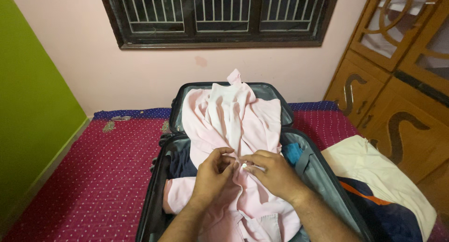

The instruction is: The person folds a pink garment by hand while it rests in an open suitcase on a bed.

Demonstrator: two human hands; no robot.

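- Both hands, left (213,172) and right (273,172), pinched the shirt (231,115) at a button (243,165).
- The button could slip out; loose fabric might bunch in the suitcase (322,176).

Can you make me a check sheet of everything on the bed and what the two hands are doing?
Surface: a bed cover, magenta with white dots.
Job's things: a pale pink shirt spread over an open dark suitcase; dark and blue clothes lie underneath.
Clutter: a cream cloth on a navy and orange item, right of the suitcase.
Grippers: left hand and right hand pinch the shirt front at a white button.
Cables: nothing seen.
Surroundings: pink wall, green wall on the left, barred window, wooden cupboard.
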